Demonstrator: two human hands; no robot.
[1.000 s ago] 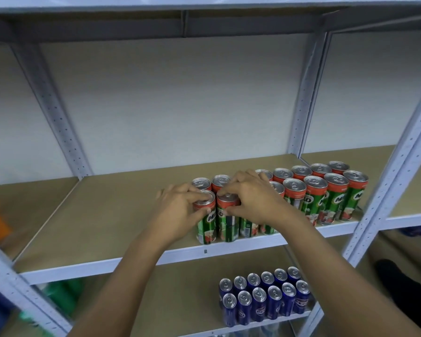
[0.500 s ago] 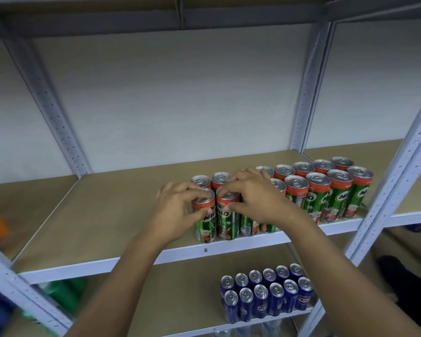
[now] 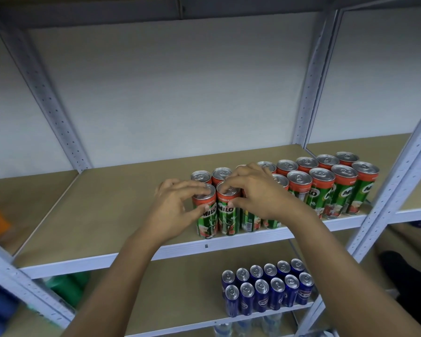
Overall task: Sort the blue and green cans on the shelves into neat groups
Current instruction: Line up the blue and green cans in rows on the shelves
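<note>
Soft, even light falls from above; the silver lids of the green-and-red drink cans (image 3: 299, 177) right of the hands glint faintly. The view is sharp around the hands, while wide-angle bending and smeared blur affect the far-left edge.

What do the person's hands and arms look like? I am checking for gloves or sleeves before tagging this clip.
Both the left hand and the right hand are bare: no gloves, and no rings or watch that I can see. Both forearms are uncovered as far as the frame shows, with no sleeve in view.
</note>
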